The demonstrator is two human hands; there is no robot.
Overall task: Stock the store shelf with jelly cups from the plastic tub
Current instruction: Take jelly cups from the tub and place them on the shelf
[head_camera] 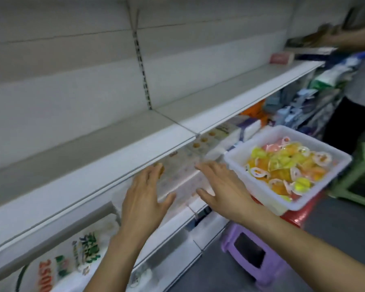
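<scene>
Both hands reach toward the lower level under a long white shelf (135, 131) in a store aisle; the left hand (142, 199) and right hand (221, 186) are spread flat, fingers straight and apart, gripping nothing, over pale, blurred packaged goods (183, 173); to the right, a white plastic tub (261, 193) heaped with yellow, orange and pink jelly cups (287, 167) sits on a red stool (299, 213), itself stacked on a purple stool (255, 256); a green stool (358, 182) stands just beyond; another person's arm (354, 36) reaches in at top right.
</scene>
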